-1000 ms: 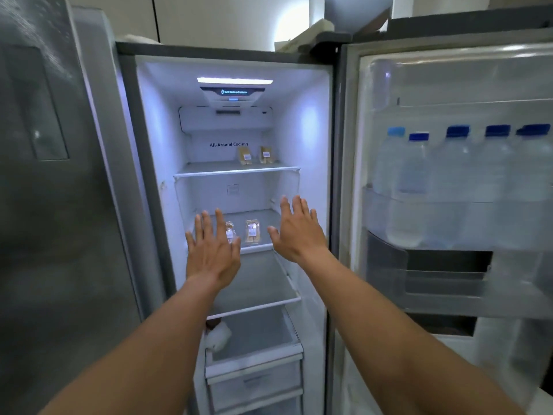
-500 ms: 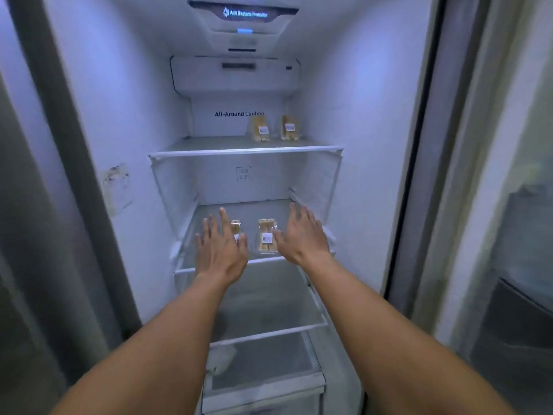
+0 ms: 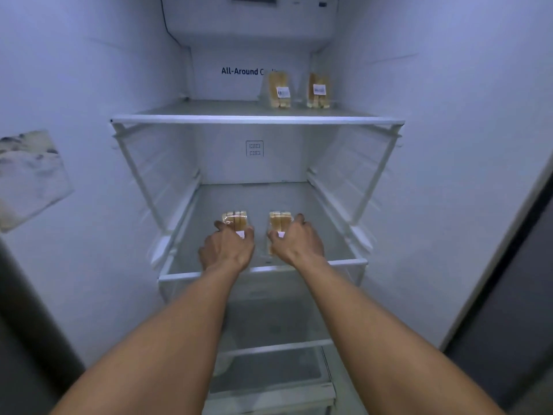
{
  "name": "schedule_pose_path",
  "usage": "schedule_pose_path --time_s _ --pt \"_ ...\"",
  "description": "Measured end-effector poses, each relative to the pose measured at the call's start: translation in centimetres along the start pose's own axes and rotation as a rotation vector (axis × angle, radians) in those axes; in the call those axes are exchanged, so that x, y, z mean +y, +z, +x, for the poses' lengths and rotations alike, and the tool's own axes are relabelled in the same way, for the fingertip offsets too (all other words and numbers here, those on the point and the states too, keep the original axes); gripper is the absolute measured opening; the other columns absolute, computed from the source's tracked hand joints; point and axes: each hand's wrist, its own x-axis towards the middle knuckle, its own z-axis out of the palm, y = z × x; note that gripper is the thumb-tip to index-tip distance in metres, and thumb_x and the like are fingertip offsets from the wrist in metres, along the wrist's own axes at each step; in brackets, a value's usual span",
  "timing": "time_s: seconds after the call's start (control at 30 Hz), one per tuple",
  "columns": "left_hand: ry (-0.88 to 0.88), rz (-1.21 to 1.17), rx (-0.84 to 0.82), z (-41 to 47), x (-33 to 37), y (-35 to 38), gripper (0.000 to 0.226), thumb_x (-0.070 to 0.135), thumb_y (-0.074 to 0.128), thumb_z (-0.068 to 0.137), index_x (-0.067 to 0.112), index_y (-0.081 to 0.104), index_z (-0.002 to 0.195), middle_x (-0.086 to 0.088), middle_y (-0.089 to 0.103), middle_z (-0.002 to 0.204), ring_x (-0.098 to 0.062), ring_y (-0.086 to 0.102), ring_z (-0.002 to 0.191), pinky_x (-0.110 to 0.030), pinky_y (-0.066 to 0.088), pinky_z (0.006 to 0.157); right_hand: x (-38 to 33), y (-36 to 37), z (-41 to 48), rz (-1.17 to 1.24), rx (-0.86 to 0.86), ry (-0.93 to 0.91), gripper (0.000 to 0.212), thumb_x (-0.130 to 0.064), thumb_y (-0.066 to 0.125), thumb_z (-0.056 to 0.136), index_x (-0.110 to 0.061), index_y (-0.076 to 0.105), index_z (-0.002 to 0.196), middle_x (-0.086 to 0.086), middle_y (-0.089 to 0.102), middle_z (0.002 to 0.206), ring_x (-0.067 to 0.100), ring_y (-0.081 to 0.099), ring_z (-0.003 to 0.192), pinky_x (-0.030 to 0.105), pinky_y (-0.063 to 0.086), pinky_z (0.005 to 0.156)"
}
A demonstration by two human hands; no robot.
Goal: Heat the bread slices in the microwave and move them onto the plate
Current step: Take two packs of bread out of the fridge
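One white refrigerator compartment (image 3: 449, 115) fills the view, and over its middle glass shelf (image 3: 344, 261) the left hand (image 3: 227, 250) curls round a clear-wrapped pack of pale bread slices (image 3: 235, 218) while the right hand (image 3: 296, 244) grips a second clear-wrapped pack (image 3: 278, 220) just beside it. Both packs seem to rest there, so only fetching looks begun; heating and plating remain.

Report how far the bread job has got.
Done: the fridge is open. In hand: left hand grips the left bread pack, right hand the right bread pack, both on the middle shelf. Left: lifting out, microwaving, plating; no microwave or plate in view.
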Motion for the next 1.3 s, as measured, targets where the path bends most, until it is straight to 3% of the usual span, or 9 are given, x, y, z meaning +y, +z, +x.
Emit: schedule_pose_path --time_s 0.13,0.3,0.4,0.5,0.6,0.73,0.97,1.13,1.3 --pt "-0.037 0.017 -0.011 0.5 -0.1 0.9 0.094 0.075 0.055 0.080 0.010 0.035 0.144 -0.012 0.064 0.127 -0.035 0.059 0.120 -0.044 0.045 0.094 0.0 0.9 0.8 0.016 -0.038 0.058 0.073 -0.055 0.057 0.091 -0.002 0.038 0.138 0.017 0.058 0.131 0.037 0.055 0.121 0.041 0.047 0.092" --pt "-0.055 0.013 -0.009 0.9 0.0 1.1 0.077 0.062 0.062 0.081 0.012 0.040 0.135 -0.012 0.065 0.124 -0.035 0.060 0.116 -0.043 0.046 0.093 0.1 0.7 1.5 0.041 -0.036 0.104 0.059 -0.042 0.052 0.094 -0.001 0.039 0.135 0.017 0.060 0.128 0.037 0.057 0.117 0.039 0.047 0.089" --pt "-0.077 -0.001 -0.006 1.4 0.2 1.2 0.075 0.059 0.063 0.082 0.011 0.040 0.135 -0.013 0.064 0.126 -0.036 0.057 0.119 -0.042 0.043 0.095 -0.1 1.1 1.9 0.051 -0.047 0.114 0.064 -0.048 0.048 0.093 -0.001 0.037 0.134 0.017 0.061 0.127 0.038 0.056 0.117 0.041 0.047 0.090" --pt "-0.104 -0.007 -0.006 1.8 0.4 1.2 0.078 0.060 0.064 0.082 0.010 0.039 0.136 -0.014 0.062 0.129 -0.036 0.054 0.123 -0.043 0.041 0.097 -0.2 1.6 2.3 0.006 -0.045 0.132 0.078 -0.064 0.054 0.086 -0.003 0.039 0.132 0.016 0.061 0.128 0.037 0.055 0.119 0.040 0.045 0.092" --pt "-0.117 0.012 -0.018 2.0 0.5 1.4 0.081 0.061 0.061 0.083 0.009 0.035 0.140 -0.015 0.057 0.135 -0.035 0.048 0.127 -0.044 0.038 0.099 -0.2 1.7 2.9 -0.004 -0.043 0.158 0.079 -0.061 0.060 0.082 -0.004 0.038 0.131 0.016 0.060 0.129 0.037 0.054 0.119 0.041 0.045 0.094" --pt "-0.128 0.092 -0.062 2.1 0.6 1.7 0.105 0.066 0.071 0.074 0.007 0.024 0.147 -0.016 0.049 0.144 -0.035 0.041 0.134 -0.044 0.036 0.103 0.2 1.8 3.1 -0.053 -0.054 0.160 0.086 -0.059 0.067 0.079 -0.005 0.032 0.136 0.016 0.055 0.134 0.036 0.051 0.122 0.042 0.043 0.097" --pt "-0.196 0.030 -0.043 2.6 1.0 1.4 0.090 0.049 0.078 0.074 0.009 0.031 0.139 -0.016 0.050 0.140 -0.036 0.048 0.128 -0.043 0.041 0.101 0.3 1.0 3.0 -0.066 -0.055 0.173 0.095 -0.054 0.080 0.071 -0.006 0.032 0.137 0.015 0.052 0.134 0.035 0.053 0.120 0.041 0.045 0.097" --pt "-0.177 -0.056 -0.009 1.7 1.1 0.3 0.093 0.050 0.082 0.071 0.009 0.033 0.138 -0.015 0.055 0.131 -0.036 0.060 0.114 -0.043 0.051 0.087 0.3 -0.8 1.6 -0.069 -0.008 0.136 0.091 -0.053 0.081 0.071 -0.005 0.037 0.135 0.013 0.053 0.131 0.032 0.059 0.113 0.038 0.049 0.086" --pt "-0.143 -0.077 0.016 -0.8 1.8 -2.8 0.092 0.051 0.081 0.071 0.010 0.034 0.138 -0.014 0.057 0.129 -0.034 0.061 0.111 -0.038 0.043 0.073 -0.5 -4.2 -0.8 -0.078 0.046 0.125 0.093 -0.056 0.080 0.069 -0.004 0.038 0.134 0.012 0.057 0.128 0.031 0.061 0.112 0.035 0.047 0.080"
